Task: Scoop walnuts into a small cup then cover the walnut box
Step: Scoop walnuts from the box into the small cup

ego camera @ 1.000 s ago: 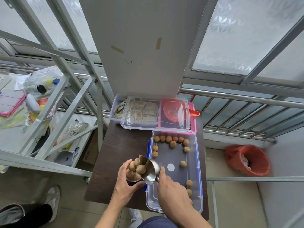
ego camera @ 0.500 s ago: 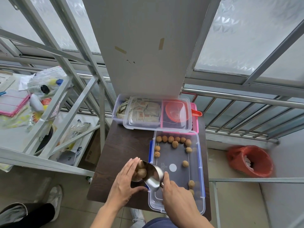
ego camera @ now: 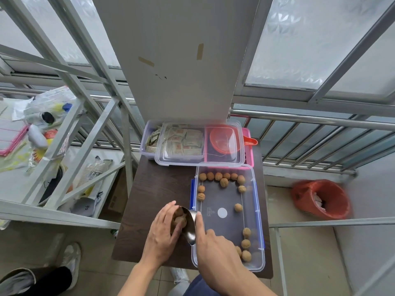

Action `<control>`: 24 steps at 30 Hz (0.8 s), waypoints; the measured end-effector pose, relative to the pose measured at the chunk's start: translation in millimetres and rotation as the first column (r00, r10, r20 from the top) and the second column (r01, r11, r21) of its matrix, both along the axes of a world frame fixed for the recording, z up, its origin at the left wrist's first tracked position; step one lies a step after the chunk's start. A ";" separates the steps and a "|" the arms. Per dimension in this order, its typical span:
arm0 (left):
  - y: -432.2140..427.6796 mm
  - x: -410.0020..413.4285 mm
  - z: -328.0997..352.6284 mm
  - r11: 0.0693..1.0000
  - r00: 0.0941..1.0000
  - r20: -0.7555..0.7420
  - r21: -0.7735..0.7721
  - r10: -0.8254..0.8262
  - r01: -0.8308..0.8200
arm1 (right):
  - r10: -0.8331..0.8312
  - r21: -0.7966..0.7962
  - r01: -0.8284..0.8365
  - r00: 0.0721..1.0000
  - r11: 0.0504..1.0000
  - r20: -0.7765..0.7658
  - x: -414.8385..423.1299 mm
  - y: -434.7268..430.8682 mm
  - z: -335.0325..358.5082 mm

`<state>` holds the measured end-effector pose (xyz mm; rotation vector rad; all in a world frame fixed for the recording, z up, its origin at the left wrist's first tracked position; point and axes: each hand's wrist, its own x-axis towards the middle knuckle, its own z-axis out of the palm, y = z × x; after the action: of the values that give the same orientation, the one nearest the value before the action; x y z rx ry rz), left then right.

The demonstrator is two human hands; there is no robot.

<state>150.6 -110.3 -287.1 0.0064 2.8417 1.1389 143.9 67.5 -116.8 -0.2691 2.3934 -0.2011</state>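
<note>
The clear walnut box [ego camera: 257, 212] lies open on the right half of the small dark table [ego camera: 158, 189], with several walnuts [ego camera: 224, 182] along its far and near ends. My right hand [ego camera: 213, 246] grips a metal scoop [ego camera: 191, 229], tilted against a heap of walnuts [ego camera: 180, 220] just left of the box. My left hand [ego camera: 162, 231] wraps round that heap, fingers laid over the nuts; the small cup beneath is hidden. A clear lid [ego camera: 181, 163] rests across the two boxes at the back.
Behind the walnut box stand a box of sachets [ego camera: 149, 144] and a pink box with an orange scoop [ego camera: 224, 139]. A metal rack [ego camera: 64, 146] with clutter stands to the left, railings and a red bin [ego camera: 320, 199] to the right.
My left hand's fingers have come up and over the heaped walnuts. The scoop has tipped steeper and moved closer against the heap.
</note>
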 end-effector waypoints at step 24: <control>-18.5 -8.9 -11.1 0.803 0.875 -0.085 -0.448 -0.477 0.394 | -0.141 0.016 0.140 0.975 0.990 0.174 -5.5 52.6 12.2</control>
<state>141.7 -128.8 -298.2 0.7481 2.9488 0.4412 138.4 120.1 -104.7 -0.0758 2.2385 -0.2739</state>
